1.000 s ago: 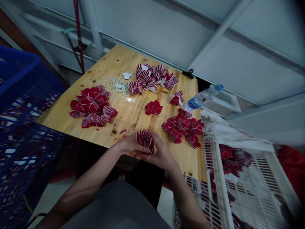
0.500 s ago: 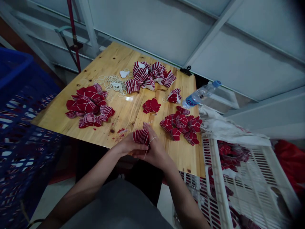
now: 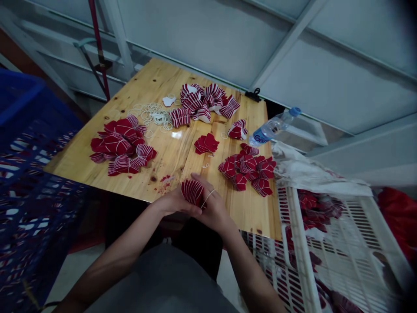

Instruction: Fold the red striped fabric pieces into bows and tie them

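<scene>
Over the table's near edge, my left hand [image 3: 174, 201] is closed round a stack of red pieces with white edges [image 3: 191, 191]. My right hand [image 3: 213, 208] grips the same stack from the right side, its fingers partly hidden behind it. A pale rubber band [image 3: 208, 198] loops over the fingers of my right hand. Just beyond the hands lies a loose pile of red cut pieces [image 3: 206, 144]. Banded red bundles [image 3: 249, 167] sit to the right, and more bundles [image 3: 122, 145] to the left.
Loose rubber bands [image 3: 156, 115] lie near striped bundles [image 3: 198, 102] at the back of the wooden table [image 3: 176, 158]. A water bottle [image 3: 272, 128] leans at the right edge. A blue crate [image 3: 29, 174] stands left, a white plastic basket [image 3: 301, 243] right.
The stack has tilted slightly in my hands, and my right fingers have drawn closer around it. The band sits a little higher and tighter by the stack. The things on the table have not moved.
</scene>
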The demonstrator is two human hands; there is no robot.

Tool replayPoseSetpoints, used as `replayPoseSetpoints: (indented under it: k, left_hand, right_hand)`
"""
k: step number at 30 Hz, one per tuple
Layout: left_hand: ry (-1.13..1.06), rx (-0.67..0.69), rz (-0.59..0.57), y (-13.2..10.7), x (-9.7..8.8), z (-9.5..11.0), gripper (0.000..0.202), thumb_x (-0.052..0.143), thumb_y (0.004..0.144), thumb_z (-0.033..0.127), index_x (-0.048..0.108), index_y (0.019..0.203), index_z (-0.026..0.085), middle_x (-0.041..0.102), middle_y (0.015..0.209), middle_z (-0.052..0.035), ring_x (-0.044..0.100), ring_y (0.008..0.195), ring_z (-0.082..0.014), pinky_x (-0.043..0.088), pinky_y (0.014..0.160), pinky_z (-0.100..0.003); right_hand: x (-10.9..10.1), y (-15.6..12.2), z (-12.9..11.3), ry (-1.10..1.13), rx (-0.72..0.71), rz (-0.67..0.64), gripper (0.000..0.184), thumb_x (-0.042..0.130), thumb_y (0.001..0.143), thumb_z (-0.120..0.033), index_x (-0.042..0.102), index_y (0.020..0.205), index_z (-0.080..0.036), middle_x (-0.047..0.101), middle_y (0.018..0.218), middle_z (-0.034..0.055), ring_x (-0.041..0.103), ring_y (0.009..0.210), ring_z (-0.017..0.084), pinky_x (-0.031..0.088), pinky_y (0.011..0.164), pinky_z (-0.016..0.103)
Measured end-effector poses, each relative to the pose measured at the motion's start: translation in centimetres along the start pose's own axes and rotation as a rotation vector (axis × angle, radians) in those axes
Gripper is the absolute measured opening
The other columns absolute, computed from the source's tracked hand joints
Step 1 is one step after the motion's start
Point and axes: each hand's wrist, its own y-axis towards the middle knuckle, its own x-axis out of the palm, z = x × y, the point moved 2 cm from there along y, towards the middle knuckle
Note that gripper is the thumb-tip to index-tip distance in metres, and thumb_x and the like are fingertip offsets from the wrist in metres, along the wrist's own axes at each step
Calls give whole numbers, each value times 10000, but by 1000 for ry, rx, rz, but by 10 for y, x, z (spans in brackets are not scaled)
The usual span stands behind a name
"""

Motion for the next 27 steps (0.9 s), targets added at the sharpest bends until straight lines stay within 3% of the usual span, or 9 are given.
replayPoseSetpoints:
  k: [3,8,11,14,17,19,22,24,27]
  left_hand:
    - [-15,-58,-38,0,-2,-4,430,917,369,180,719,750,152,716,764,-58,658,734,-193,519,681,-292]
    - [60,-3,-11,-3,2,-6,404,902,408,139,730,772,172,723,787,-41,662,790,-193,524,765,-312]
    - [125,-7,-60,-4,7,-6,414,908,381,130,728,751,175,715,756,-20,656,800,-191,516,787,-313]
    - [103,30,-32,-4,8,-5,425,926,385,177,721,757,168,718,772,-27,657,801,-186,518,786,-311]
    - [52,-16,2,-3,4,-4,451,929,428,247,715,817,169,717,775,-32,668,738,-168,536,709,-295]
    - [56,-107,-70,-2,2,-5,418,912,481,296,709,822,163,712,732,-31,672,658,-156,537,625,-271]
    - [139,-210,-236,-1,0,-8,319,880,551,304,702,764,147,709,690,-35,679,596,-147,528,554,-234]
    - [189,-267,-323,2,1,-12,310,886,528,277,695,733,143,704,672,-25,678,576,-142,534,544,-230]
    - [270,-344,-424,6,4,-21,339,899,471,258,684,697,126,687,616,-1,641,515,-122,534,525,-233]
  right_hand:
    - [-1,-4,-1,72,11,36,662,743,753,-299,476,1356,-254,615,1298,119,603,1188,295,499,1020,472]
    - [-6,-2,-6,63,-96,-96,775,736,743,-278,384,1430,-206,524,1413,141,460,1351,296,420,1107,485]
    - [-8,1,-11,93,-168,-51,657,677,759,-210,453,1377,-234,615,1307,116,558,1255,266,464,1066,450]
    - [-13,2,-9,120,-113,-56,635,721,732,-229,505,1329,-239,626,1280,117,597,1197,274,491,1025,446]
    - [-31,2,-2,169,22,-200,767,826,670,-327,491,1353,-227,571,1358,121,542,1264,298,452,1065,470]
    - [-51,4,0,200,91,-261,828,855,643,-376,478,1367,-237,564,1372,114,537,1270,301,436,1077,482]
    - [-78,17,-10,202,82,-311,713,816,689,-326,495,1319,-239,594,1316,95,575,1214,270,460,1046,448]
    - [-83,31,-26,144,12,-472,673,776,688,-239,487,1295,-207,599,1278,97,600,1151,246,501,977,385]
    - [-72,51,-50,-106,-130,-848,558,717,664,-172,553,1194,-109,649,1130,135,654,932,231,531,739,309]
